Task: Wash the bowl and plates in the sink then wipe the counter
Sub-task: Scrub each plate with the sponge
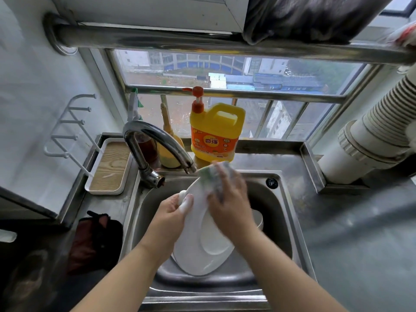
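A white oval plate (209,248) stands tilted over the steel sink (283,221), underside facing me. My left hand (173,210) grips its left rim, with foam on the fingers. My right hand (227,194) holds a green and white sponge (208,176) against the plate's upper part; the hand is blurred. Behind my right wrist, another white dish (258,218) lies low in the basin, mostly hidden.
The curved tap (157,143) arches over the sink's back left. A yellow detergent jug (215,131) stands on the sill behind. A wood-lined tray (110,167) and a dark red cloth (94,239) lie left. Steel counter (360,233) stretches right, with a white pipe (364,143).
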The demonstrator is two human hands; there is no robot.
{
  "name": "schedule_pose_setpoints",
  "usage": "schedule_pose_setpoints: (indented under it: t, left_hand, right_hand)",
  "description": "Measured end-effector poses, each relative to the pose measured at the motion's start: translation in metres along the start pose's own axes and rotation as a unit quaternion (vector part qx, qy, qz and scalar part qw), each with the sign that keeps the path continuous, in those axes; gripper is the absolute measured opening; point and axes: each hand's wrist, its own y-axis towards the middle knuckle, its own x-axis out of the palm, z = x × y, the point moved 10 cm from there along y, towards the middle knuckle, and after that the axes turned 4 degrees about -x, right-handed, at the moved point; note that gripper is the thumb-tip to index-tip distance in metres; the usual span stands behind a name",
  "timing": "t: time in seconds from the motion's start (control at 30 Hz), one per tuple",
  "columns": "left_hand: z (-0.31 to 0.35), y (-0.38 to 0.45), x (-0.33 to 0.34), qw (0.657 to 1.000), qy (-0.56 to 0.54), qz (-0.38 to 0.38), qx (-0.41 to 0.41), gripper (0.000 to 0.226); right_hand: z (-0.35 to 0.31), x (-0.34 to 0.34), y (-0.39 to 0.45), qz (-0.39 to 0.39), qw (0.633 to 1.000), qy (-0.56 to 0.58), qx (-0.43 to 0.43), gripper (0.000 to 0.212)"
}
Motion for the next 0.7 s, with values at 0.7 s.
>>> schedule_pose_setpoints:
  t: [0.7]
  left_hand:
    - [-0.009, -0.018, -0.020, 0.993, -0.080, 0.088, 0.016, 0.032]
  right_hand:
    - [0.121, 0.045, -0.029, 0.072, 0.859, 0.338, 0.376, 0.041]
